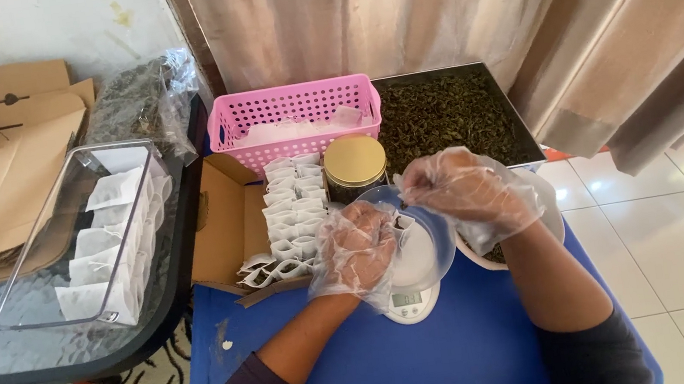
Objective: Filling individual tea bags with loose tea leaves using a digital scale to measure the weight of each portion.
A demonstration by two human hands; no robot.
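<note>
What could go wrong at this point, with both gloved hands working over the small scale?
1. The clear dish overhangs the small scale; pressure from the left hand might tip it or skew the reading.
2. The right hand works close to the gold-lidded jar, which a stray move could knock into the rows of small white bags.
3. The loose plastic gloves could snag and scatter dried leaves onto the blue table.

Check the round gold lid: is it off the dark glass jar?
No, the round gold lid sits on top of the dark glass jar, beside the pink plastic basket.
</note>
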